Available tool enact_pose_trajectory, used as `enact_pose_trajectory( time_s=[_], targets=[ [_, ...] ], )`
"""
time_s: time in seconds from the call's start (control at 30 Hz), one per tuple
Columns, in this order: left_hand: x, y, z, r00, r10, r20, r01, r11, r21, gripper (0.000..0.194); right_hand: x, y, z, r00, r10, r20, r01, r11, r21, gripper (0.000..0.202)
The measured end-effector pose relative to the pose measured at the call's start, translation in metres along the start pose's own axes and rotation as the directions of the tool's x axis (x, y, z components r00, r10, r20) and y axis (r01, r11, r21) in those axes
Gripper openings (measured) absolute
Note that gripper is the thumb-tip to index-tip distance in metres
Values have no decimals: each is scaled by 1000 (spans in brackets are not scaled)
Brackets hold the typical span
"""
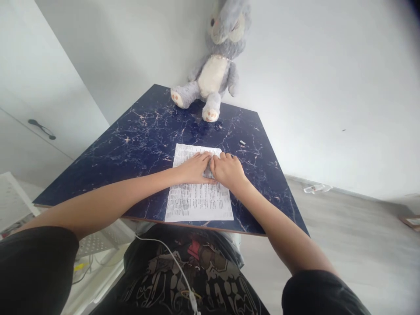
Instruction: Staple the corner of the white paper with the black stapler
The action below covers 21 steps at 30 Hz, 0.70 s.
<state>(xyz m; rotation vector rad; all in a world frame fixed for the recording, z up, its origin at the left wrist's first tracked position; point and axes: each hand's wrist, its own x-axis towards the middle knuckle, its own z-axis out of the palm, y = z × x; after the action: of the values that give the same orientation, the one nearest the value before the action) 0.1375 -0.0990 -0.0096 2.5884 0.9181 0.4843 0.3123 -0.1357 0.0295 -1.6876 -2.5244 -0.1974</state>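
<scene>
A printed sheet of paper (197,201) lies flat on a dark blue marble-patterned table (138,135), near its front edge. My left hand (194,168) rests palm down on the upper half of the sheet, fingers spread. My right hand (229,169) lies beside it, also flat on the paper, thumbs nearly touching. Neither hand holds anything. The top part of the sheet is partly hidden under both hands.
A grey and cream plush rabbit (215,65) sits at the table's far edge against the white wall. A tiny white scrap (242,142) lies right of the paper. A white cabinet with a dark handle (41,128) stands left. Grey floor extends right.
</scene>
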Motion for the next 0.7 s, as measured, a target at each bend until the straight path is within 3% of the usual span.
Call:
enact_pose_trajectory(
  time_s=[0.13,0.23,0.37,0.43,0.53,0.6,0.7],
  targets=[
    [-1,2,-4,1000,0,-5,0,1000,28,89,5,3,1,995,-97,26,97,995,-3,45],
    [-1,-1,-4,1000,-5,5,5,1000,30,93,9,19,0,987,-161,-1,161,985,66,45],
    [-1,-5,-2,996,-55,76,49,996,74,110,7,58,-6,1000,5,-14,-3,991,135,54],
    [-1,-6,-2,993,-66,99,58,995,85,114,3,81,-12,999,21,32,-27,978,209,54],
    [-2,-5,-4,989,-74,128,63,995,83,116,-1,109,-20,971,-185,149,105,898,428,35],
    [-2,-5,-6,986,-70,151,60,996,71,117,-2,121,-21,938,-287,193,165,862,479,34],
    [-1,-7,-9,989,-36,142,36,999,1,103,1,123,-18,974,-181,134,107,896,430,29]
  ],
)
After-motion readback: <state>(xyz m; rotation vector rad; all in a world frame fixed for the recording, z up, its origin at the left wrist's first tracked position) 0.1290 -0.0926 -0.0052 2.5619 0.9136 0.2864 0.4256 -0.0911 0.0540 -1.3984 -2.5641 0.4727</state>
